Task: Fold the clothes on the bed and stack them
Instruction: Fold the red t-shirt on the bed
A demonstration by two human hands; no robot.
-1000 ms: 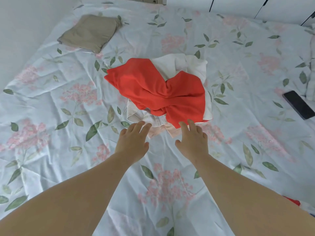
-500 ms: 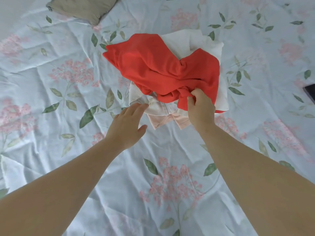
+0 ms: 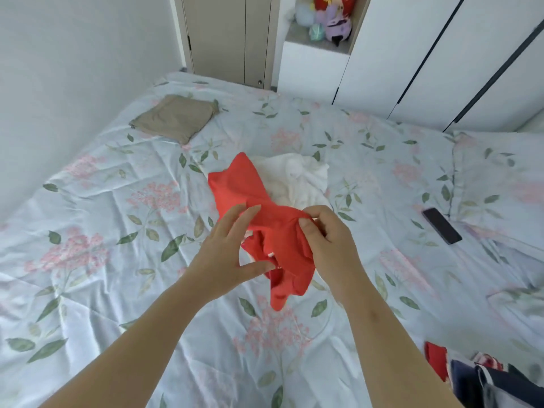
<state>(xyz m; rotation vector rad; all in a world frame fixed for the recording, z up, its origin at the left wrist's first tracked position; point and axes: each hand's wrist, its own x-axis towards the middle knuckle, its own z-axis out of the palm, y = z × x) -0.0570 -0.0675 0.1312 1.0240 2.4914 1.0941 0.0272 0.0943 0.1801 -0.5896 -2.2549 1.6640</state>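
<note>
**1 red garment in hand, 1 white one on the bed**

1 wide bed [image 3: 117, 260] fills the view, covered by a pale blue sheet printed with pink flowers and green leaves. Behind it stands 1 white wardrobe with dark edge lines [image 3: 412, 54]. 1 pillow in the same floral print [image 3: 500, 178] lies at the bed's right side.

1 crumpled red cloth garment [image 3: 244, 187] hangs above the middle of the bed, raised off the sheet, its lower end dangling free. Just behind it, 1 rumpled white garment [image 3: 294, 178] lies on the sheet. 1 folded beige cloth square [image 3: 176, 119] sits well apart, near the far left corner. 1 heap of dark blue and red clothes [image 3: 485, 378] shows at the lower right edge.

2 bare hands meet at the red garment. The right hand [image 3: 332, 240] pinches a fold of it between thumb and curled fingers. The left hand [image 3: 226, 251] is spread, fingers nearly straight, fingertips and thumb touching the fabric without closing on it.

1 flat black phone [image 3: 441, 226] lies beside the pillow. A cluster of plush toys [image 3: 332, 19], too bunched to count, sits on a shelf.
</note>
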